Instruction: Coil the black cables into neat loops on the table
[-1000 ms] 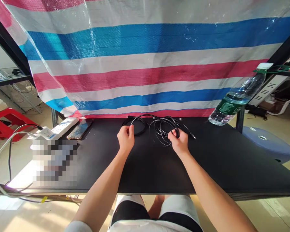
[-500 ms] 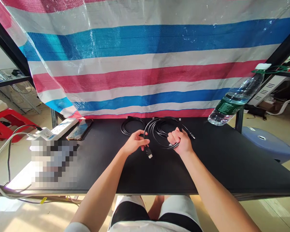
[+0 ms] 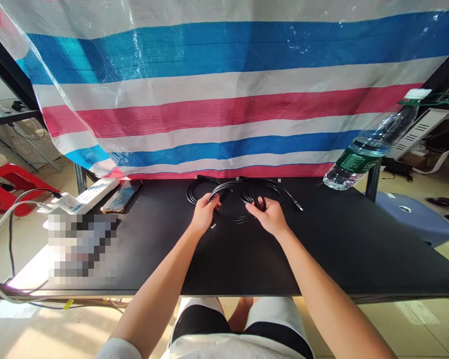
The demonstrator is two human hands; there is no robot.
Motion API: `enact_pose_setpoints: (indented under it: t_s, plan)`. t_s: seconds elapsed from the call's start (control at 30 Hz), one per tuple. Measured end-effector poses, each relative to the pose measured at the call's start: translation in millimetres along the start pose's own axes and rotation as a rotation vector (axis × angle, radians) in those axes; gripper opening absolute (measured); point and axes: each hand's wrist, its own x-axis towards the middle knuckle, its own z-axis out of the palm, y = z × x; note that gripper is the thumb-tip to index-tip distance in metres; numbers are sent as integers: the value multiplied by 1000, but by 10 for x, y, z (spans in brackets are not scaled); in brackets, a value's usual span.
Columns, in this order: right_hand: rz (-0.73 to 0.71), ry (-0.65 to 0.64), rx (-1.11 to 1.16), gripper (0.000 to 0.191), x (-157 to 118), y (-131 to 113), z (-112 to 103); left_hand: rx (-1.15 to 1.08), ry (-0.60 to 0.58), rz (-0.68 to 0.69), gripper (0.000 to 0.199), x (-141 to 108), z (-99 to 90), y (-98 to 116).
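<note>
Between my two hands a black cable (image 3: 230, 185) is held in a loose coil above the black tabletop (image 3: 239, 264). My left hand (image 3: 205, 212) is closed around the coil's left side, and a pale plug end shows just below its fingers. On the opposite side, my right hand (image 3: 267, 213) grips the loops between thumb and fingers. Behind the held coil, two more coiled black cables lie on the table: a left coil (image 3: 194, 192) and a right coil (image 3: 275, 185), partly hidden by the held one. A silver-tipped plug (image 3: 298, 205) lies to the right of my right hand.
At the left are a white power strip (image 3: 97, 194) with cords, a phone (image 3: 121, 197) and a blurred-out patch. A tilted water bottle (image 3: 362, 154) stands at the back right. Striped sheeting (image 3: 224, 94) hangs behind the table. A red stool (image 3: 17, 187) and a blue stool (image 3: 411, 217) flank it.
My left hand has moved from the cable's plug end to the coil's left side. My right hand has shifted slightly left, and the held coil now spans both hands.
</note>
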Motion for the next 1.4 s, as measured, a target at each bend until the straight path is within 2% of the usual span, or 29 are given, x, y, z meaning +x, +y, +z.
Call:
enact_pose_setpoints:
  t_s: [0.1, 0.17, 0.3, 0.4, 0.5, 0.6, 0.7, 0.8, 0.87, 0.93, 1.03, 1.1, 1.27, 1.4]
  plan:
    - [44, -39, -71, 39, -1, 13, 16, 13, -177, -58, 36, 0, -56, -20]
    - [26, -37, -93, 40, -15, -3, 37, 40, -242, -78, 41, -4, -87, -51]
    - [-117, 18, -162, 45, -46, -23, 80, 39, -250, -53, 44, -2, -122, -111]
    - [-151, 48, -228, 47, -56, 7, 113, 8, -263, -104, 44, 9, -111, -122]
    - [-162, 99, -286, 42, -66, 57, 155, -116, -232, -123, 47, 15, -81, -98]
    - [-179, 186, -321, 35, -46, 94, 224, -266, -139, -141, 48, 26, -83, -56]
    - [-193, 228, -382, 31, 73, 88, 343, -377, -47, -182, 47, 74, -157, -31]
    - [-132, 196, -507, 27, 294, 11, 530, -417, 64, -183, 39, 169, -288, -52]
    - [-24, 137, -615, 26, 457, -77, 682, -309, 179, -137, 37, 235, -378, -87]
    - [98, 65, -701, 27, 600, -171, 831, -74, 271, -61, 47, 281, -447, -128]
    - [259, -10, -763, 30, 751, -273, 998, 346, 314, 32, 63, 291, -496, -185]
    - [319, -35, -775, 31, 815, -298, 1056, 567, 267, 51, 66, 263, -496, -211]
    - [382, -59, -803, 29, 861, -302, 1081, 951, 47, 5, 70, 172, -441, -218]
    - [315, -61, -885, 33, 799, -320, 1068, 1079, 16, -1, 47, 150, -416, -198]
